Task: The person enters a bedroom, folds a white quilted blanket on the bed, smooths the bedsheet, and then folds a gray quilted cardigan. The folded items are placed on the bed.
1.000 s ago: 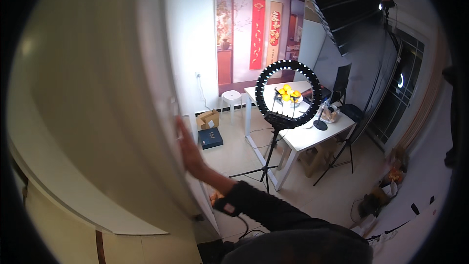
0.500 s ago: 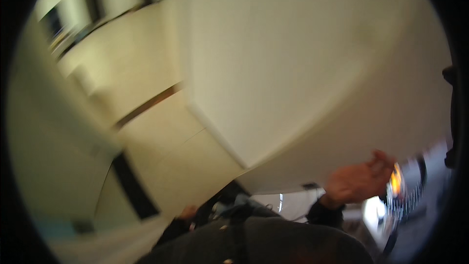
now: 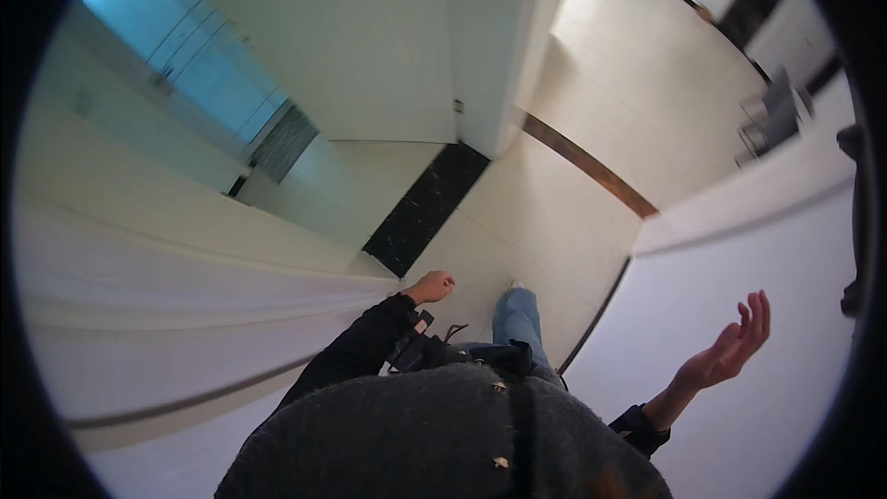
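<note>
My left hand (image 3: 431, 287) hangs in front of my body, its fingers loosely curled, and no object shows in it. It is nearest to the corner of the pale left wall, above the light tiled floor (image 3: 517, 222). Out to the right, my right hand (image 3: 728, 349) is raised with its fingers apart and nothing in it, in front of the white right wall (image 3: 795, 249). From the head view I cannot tell whether it touches that wall. Black sleeves cover both forearms.
A black stone threshold strip (image 3: 428, 211) crosses a doorway at front left, beside a white door (image 3: 370, 46). Beyond it are a grey mat (image 3: 285, 143) and a blue-lit door (image 3: 208, 55). A brown floor strip (image 3: 591, 162) leads to a room with grey chairs (image 3: 774, 115).
My view has turned left, bringing the doorway ahead and the far room to the right. My left forearm has come forward into sight. The bright objects near my right hand are out of view.
</note>
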A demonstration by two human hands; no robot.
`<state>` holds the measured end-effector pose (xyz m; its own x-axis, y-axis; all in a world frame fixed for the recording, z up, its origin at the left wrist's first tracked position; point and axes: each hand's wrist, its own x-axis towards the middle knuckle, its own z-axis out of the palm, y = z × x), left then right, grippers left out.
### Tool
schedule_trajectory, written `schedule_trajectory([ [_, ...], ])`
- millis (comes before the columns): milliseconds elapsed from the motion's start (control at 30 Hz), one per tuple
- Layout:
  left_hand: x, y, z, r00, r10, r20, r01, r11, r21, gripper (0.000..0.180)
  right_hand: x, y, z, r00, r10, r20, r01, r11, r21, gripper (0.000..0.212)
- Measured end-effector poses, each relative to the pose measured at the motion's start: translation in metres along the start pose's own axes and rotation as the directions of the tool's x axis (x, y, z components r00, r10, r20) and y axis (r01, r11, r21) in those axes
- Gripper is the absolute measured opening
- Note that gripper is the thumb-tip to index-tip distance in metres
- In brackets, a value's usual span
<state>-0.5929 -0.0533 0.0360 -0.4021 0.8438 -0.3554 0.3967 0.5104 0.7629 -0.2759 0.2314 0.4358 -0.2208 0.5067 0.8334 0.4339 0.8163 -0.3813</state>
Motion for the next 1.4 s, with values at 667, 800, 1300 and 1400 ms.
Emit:
schedule_trajectory([
  [667,0.022,-0.132,-0.131,0.892,-0.377,-0.248,0.317,0.915,-0.249,0.026,0.117,-0.247,0.496,0.351,-0.791,0.502,-0.164,0.476,0.864,0.040],
  [800,0.057,-0.129,-0.277,0.741,-0.447,-0.501,0.363,0.894,-0.261,0.029,0.123,-0.331,0.570,0.271,-0.898,0.346,-0.143,0.318,0.937,0.040],
  [1300,-0.059,-0.305,-0.306,0.133,-0.792,-0.596,0.658,0.520,-0.544,0.025,0.079,-0.745,0.796,0.257,-0.933,-0.253,-0.249,-0.316,0.916,0.036],
  [1400,-0.080,-0.313,-0.255,0.177,-0.746,-0.642,0.658,0.575,-0.486,0.013,0.058,-0.864,0.814,0.397,-0.868,-0.298,-0.150,-0.381,0.912,0.038],
])
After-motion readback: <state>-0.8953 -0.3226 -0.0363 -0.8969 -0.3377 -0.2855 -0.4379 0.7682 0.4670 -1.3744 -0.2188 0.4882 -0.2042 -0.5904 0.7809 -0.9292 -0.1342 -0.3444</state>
